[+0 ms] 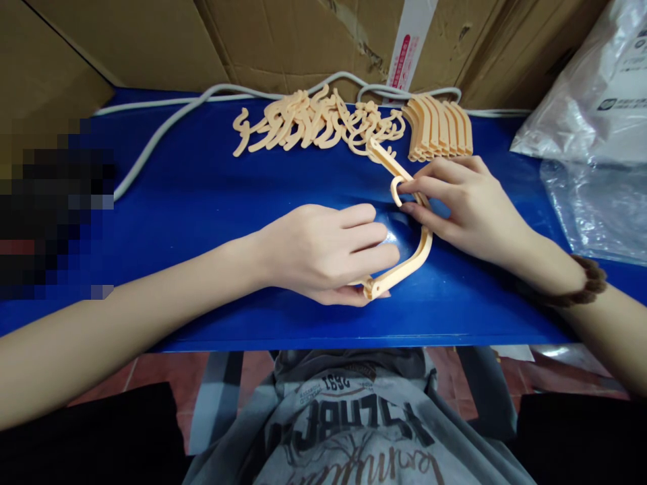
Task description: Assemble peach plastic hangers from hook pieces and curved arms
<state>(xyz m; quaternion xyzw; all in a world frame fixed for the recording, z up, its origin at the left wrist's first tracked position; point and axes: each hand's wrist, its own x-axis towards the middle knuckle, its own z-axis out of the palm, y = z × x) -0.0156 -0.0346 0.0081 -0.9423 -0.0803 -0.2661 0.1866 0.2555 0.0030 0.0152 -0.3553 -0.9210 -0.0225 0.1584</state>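
A beige plastic folding hanger (407, 267) is bent at an angle just above the blue table. My left hand (331, 249) closes around its near end, thumb underneath; a small beige bit shows by the thumb, mostly hidden. My right hand (468, 205) pinches a small beige hook (395, 192) between thumb and fingers beside the hanger's middle. Whether the hook is seated in the hanger I cannot tell. The hanger's far end reaches toward a heap of loose beige hooks (303, 124). Beyond my right fingers lies a row of beige hanger arms (439, 128).
The blue table (202, 195) is backed by cardboard boxes (298, 40). A white cable (156, 145) runs along its rear and left side. Clear plastic bags (591, 94) lie at the right. The table's front edge is close to my lap.
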